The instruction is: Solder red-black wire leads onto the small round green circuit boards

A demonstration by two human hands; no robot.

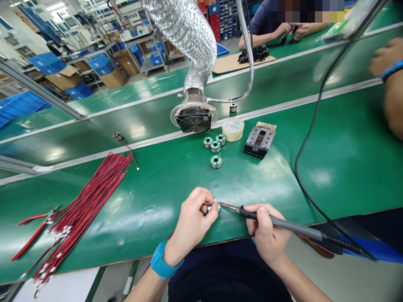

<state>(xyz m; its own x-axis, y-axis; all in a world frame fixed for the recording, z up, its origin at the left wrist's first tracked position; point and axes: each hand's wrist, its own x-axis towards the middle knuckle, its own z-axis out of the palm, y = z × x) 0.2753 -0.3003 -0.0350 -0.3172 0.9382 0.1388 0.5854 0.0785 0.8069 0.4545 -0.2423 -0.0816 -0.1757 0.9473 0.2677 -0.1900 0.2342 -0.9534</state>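
My left hand (pixel 197 214), a blue band at its wrist, is closed in a pinch at a small round part with a green circuit board on top (pixel 214 206), near the bench's front edge. A thin red wire (pixel 171 235) shows beside that wrist; its end under my fingers is hidden. My right hand (pixel 269 230) grips a soldering iron (pixel 283 224), whose tip meets or nearly meets the board; I cannot tell which. Farther back are several similar round parts (pixel 215 162). To the left lies a bundle of red and black wires (pixel 91 197) with white connectors.
Red-handled pliers (pixel 34 235) lie by the wires. A fume extractor fan (pixel 193 119) hangs over the bench (pixel 163 180), near a tape roll (pixel 233 129) and a metal block (pixel 260 140). The iron's black cable (pixel 299 167) loops at right. Other people's hands (pixel 292 31) are across the bench.
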